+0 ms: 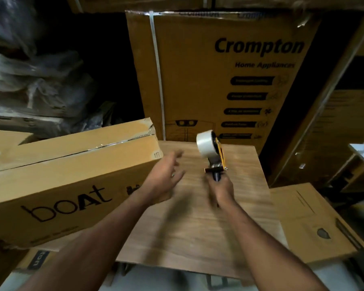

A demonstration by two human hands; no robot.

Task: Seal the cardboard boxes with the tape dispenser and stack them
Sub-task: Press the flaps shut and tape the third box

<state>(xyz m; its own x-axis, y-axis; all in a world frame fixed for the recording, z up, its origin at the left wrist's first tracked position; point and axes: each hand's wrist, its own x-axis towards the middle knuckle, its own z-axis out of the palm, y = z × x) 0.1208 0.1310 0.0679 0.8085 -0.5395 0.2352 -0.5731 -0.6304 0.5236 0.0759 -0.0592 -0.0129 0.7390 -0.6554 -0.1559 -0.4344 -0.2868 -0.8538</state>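
Stacked cartons ring our wooden table (pixel 198 227), where our right hand (pixel 222 189) grips the dispenser (pixel 211 152) upright by its handle while our left hand (pixel 163 178) hovers open, fingers spread, just beside the taped box (pixel 61 175).

Both bare forearms reach forward side by side, the left hand (pixel 164 177) blurred, palm turned inward with its fingers spread loosely and holding nothing, the right hand (pixel 220 185) curled tight in a fist round an upright handle.
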